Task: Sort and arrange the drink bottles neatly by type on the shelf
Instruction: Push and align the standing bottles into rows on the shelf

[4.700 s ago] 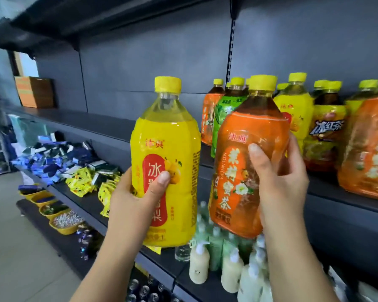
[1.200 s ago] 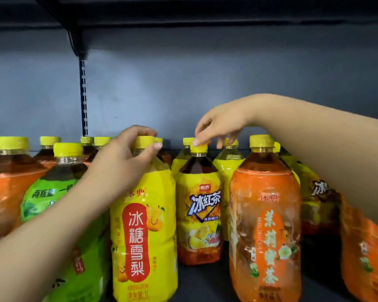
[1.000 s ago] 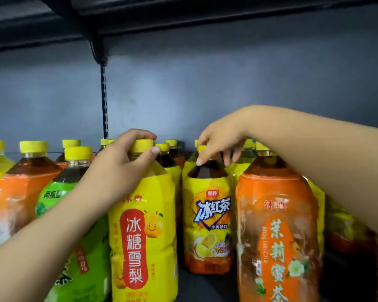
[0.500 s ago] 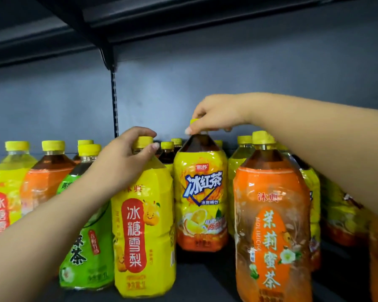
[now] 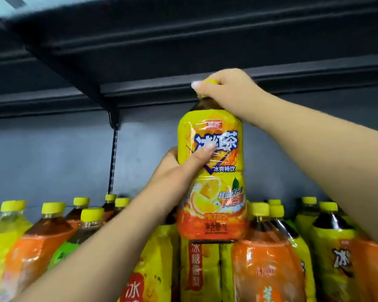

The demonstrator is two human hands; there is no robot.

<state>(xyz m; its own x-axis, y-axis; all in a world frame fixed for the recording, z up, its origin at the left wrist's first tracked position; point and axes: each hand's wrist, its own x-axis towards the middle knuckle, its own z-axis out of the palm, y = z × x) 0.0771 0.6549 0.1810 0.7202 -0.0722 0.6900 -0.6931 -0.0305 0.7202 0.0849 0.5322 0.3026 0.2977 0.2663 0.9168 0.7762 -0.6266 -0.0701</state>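
An iced black tea bottle (image 5: 214, 192) with a yellow-and-orange label hangs upright in the air above the row of bottles. My right hand (image 5: 225, 90) grips its yellow cap from above. My left hand (image 5: 179, 171) holds its left side, thumb across the blue lettering. Below stand a yellow pear drink bottle (image 5: 153, 269), an orange jasmine tea bottle (image 5: 268, 267), a green tea bottle (image 5: 63, 253), another orange bottle (image 5: 37, 243) and a second iced black tea bottle (image 5: 332, 258). Both forearms hide parts of the row.
The underside of the upper shelf (image 5: 183, 40) runs close above the lifted bottle's cap. A slotted upright (image 5: 112, 162) is fixed to the grey back wall (image 5: 52, 162). More yellow-capped bottles (image 5: 275, 205) stand behind the front row.
The iced black tea bottle has risen out of the row to above the other caps. My left hand left the pear drink bottle's neck and now holds the lifted bottle's side.
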